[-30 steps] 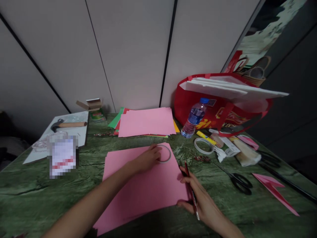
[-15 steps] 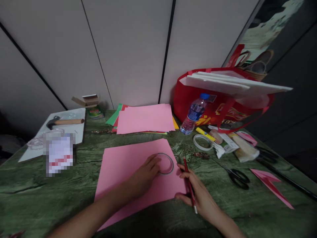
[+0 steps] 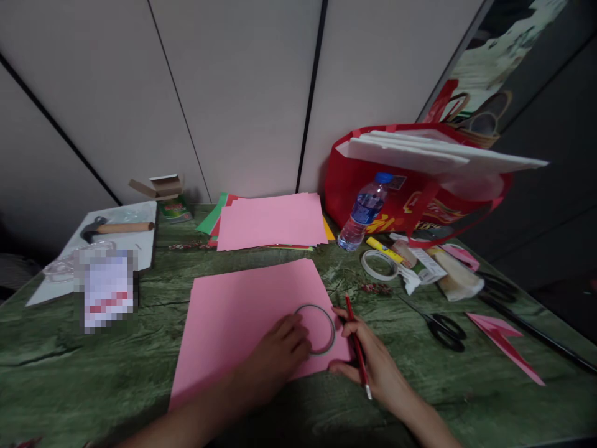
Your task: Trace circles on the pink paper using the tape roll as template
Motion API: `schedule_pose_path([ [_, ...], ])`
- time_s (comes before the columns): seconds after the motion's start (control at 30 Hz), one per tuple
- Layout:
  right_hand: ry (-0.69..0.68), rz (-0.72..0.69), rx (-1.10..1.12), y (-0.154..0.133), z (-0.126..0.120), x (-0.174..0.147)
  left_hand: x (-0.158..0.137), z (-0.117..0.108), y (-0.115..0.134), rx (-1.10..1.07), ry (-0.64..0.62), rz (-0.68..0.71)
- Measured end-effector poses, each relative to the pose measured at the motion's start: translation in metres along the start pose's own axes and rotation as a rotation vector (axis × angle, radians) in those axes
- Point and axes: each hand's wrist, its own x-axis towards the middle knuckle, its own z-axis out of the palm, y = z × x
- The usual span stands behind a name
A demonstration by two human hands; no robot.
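My left hand (image 3: 278, 353) rests on the front right part of a pink paper sheet (image 3: 228, 323), its fingers closed on the left edge of a thin grey ring (image 3: 333, 333). The ring lies flat on the paper, and pink shows through its middle. A red pencil (image 3: 358, 354) is held in my right hand (image 3: 373, 361), slanting with its white-tipped end toward me. The thumb and fingers of that hand are at the paper's right edge. More sheets seem stacked under the top one.
Behind lies a stack of coloured paper (image 3: 275, 218). A water bottle (image 3: 361, 214) stands before a red bag (image 3: 345, 186). To the right are a tape roll (image 3: 364, 269), scissors (image 3: 443, 330) and folded pink paper (image 3: 506, 348). A hammer (image 3: 124, 228) lies on a white board (image 3: 147, 249) at left.
My left hand and the grey ring have moved toward me and slightly right across the pink paper. The right hand keeps the pencil in nearly the same place.
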Motion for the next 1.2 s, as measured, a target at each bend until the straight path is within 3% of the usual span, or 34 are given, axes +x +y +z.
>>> schedule_pose_path([
  [0.13, 0.037, 0.034, 0.093, 0.001, -0.003, 0.001, 0.000, 0.001, 0.000, 0.009, 0.030, -0.012],
  [0.33, 0.356, 0.192, 0.400, -0.003, -0.021, 0.025, -0.005, 0.013, -0.003, -0.014, 0.108, -0.031],
  [0.43, 0.439, 0.203, 0.638, -0.006, -0.029, 0.049, -0.005, 0.019, -0.005, -0.032, 0.146, -0.028],
  [0.53, 0.416, 0.199, 0.805, -0.008, -0.027, 0.075, -0.004, 0.023, -0.007, -0.014, 0.194, -0.028],
  [0.67, 0.278, 0.212, 0.857, -0.008, -0.012, 0.100, -0.003, 0.022, -0.007, 0.006, 0.252, -0.025],
  [0.87, 0.173, 0.325, 0.899, -0.002, 0.009, 0.102, -0.001, 0.019, -0.008, 0.012, 0.291, -0.055],
  [1.03, 0.213, 0.372, 0.978, 0.004, 0.011, 0.102, -0.007, 0.027, -0.010, -0.031, 0.297, -0.094],
  [1.2, 0.309, 0.378, 1.065, 0.005, 0.007, 0.107, -0.014, 0.034, -0.010, -0.026, 0.210, -0.131],
])
